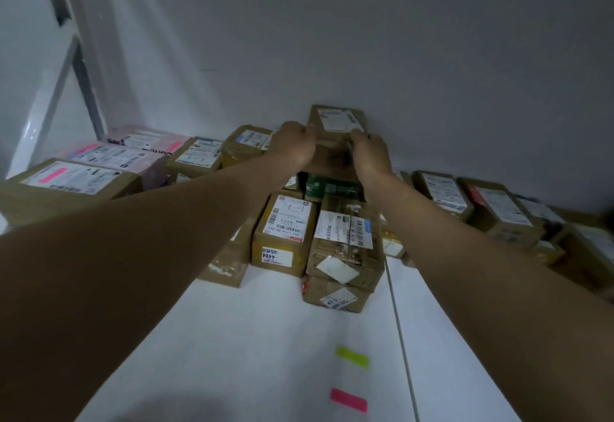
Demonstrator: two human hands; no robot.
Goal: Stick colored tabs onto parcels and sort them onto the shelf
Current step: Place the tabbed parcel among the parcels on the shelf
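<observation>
From the head view, I have both hands clamped on the same parcel: my left hand (294, 142) curls its fingers over the left edge and my right hand (370, 151) hooks over the right edge of the small brown cardboard box with a white shipping label (337, 122), which sits on top of the pile against the grey wall, above a dark green box (327, 185). I judge it light and stiff, since it is small, square-cornered and taped; the tape may be slick, so holding opposite edges rather than the flat faces seems safest. I can see no coloured tab on it. On the white table (265, 338) nearer me lie a yellow-green tab (353, 357) and a pink tab (349, 400), well apart from the pile.
</observation>
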